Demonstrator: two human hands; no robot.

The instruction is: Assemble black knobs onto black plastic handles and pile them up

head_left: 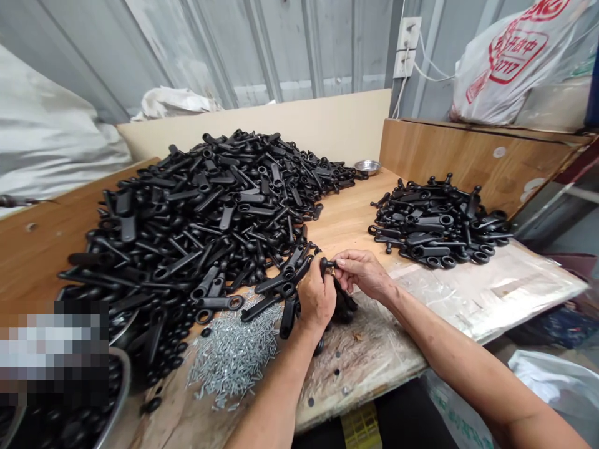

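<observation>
My left hand (316,298) is closed around a black plastic handle (327,264) whose round end sticks up above the fingers. My right hand (360,272) pinches something small at that end, too small to name. Both hands hover over the front of a wooden table (350,218). A big heap of black handles (210,212) lies just left of my hands. A loose pile of small silver screws (234,352) sits below the left hand. A smaller pile of black handles (435,227) lies to the right.
A small metal bowl (367,166) stands at the back of the table. A metal basin (115,399) with black parts sits at the front left. Plastic sheeting (491,287) covers the table's right front. A white printed bag (510,62) rests on the raised wooden side board.
</observation>
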